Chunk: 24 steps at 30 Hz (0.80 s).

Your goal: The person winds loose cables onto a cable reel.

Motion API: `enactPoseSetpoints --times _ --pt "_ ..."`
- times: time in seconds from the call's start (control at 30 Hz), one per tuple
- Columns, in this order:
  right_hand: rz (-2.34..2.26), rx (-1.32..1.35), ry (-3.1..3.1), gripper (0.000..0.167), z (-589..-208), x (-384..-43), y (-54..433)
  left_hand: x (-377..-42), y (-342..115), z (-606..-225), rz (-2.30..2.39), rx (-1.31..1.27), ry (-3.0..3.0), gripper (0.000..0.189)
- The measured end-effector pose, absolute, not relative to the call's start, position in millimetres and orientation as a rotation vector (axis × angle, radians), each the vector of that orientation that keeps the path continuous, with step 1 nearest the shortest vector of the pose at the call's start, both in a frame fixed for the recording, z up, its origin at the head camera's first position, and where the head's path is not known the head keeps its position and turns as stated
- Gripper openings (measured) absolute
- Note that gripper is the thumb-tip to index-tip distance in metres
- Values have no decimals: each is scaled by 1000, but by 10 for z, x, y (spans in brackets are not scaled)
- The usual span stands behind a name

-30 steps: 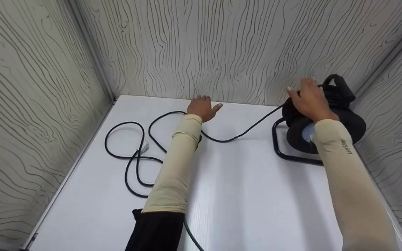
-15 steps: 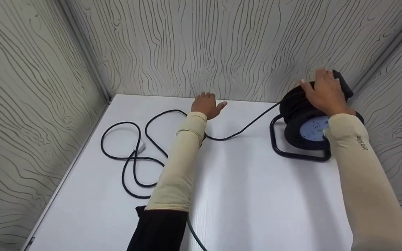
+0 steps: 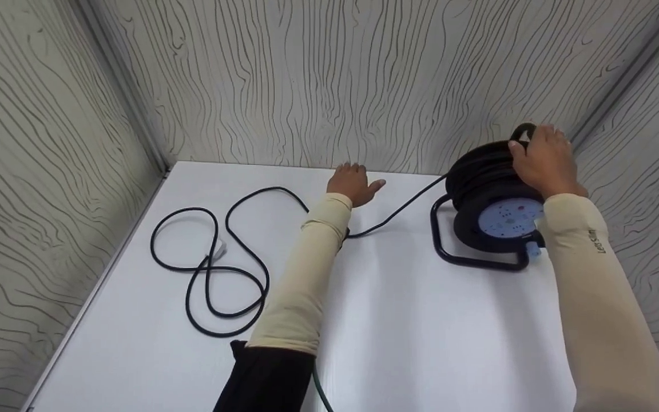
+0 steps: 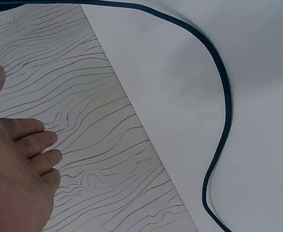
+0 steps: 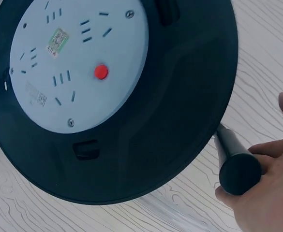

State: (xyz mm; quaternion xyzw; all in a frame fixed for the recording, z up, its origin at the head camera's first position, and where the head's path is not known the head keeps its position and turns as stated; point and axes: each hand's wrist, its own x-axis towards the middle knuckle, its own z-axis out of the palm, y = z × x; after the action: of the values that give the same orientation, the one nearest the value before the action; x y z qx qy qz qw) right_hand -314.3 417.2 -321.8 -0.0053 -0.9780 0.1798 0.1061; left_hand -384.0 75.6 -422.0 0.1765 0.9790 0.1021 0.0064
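Observation:
At the back right of the white table, a black cable reel [image 3: 467,226] stands on its tube frame, pale blue socket face [image 3: 504,217] toward me. My right hand [image 3: 550,163] is at its top. In the right wrist view, the right hand [image 5: 272,188] has its fingers around the black handle [image 5: 240,174], the thumb held apart. From the reel a black cable [image 3: 409,203] runs left across the table, passing under my left forearm. My left hand [image 3: 352,184] is near the back edge, fingers relaxed and thumb out; the left wrist view shows its palm without anything in it.
Loose cable loops [image 3: 189,267] lie on the left of the table [image 3: 398,320], with a whitish plug [image 3: 218,249] among them. A green cable [image 3: 322,389] runs off the front edge. Wood-patterned panels [image 3: 329,80] enclose the back and both sides.
My right hand has shifted right to the reel's handle. The reel has turned, so more of its socket face shows, along with a pale blue knob. The left hand has drifted slightly right.

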Motion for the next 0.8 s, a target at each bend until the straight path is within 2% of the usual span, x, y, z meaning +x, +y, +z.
enactPoseSetpoints --times 0.3,0.8 --pt "524 -42 -2858 58 -3219 -3202 4266 -3855 894 -4220 293 571 3050 75" --pt "558 -18 -2920 65 -3207 -3074 4229 -3840 1214 -4302 320 615 3040 74"
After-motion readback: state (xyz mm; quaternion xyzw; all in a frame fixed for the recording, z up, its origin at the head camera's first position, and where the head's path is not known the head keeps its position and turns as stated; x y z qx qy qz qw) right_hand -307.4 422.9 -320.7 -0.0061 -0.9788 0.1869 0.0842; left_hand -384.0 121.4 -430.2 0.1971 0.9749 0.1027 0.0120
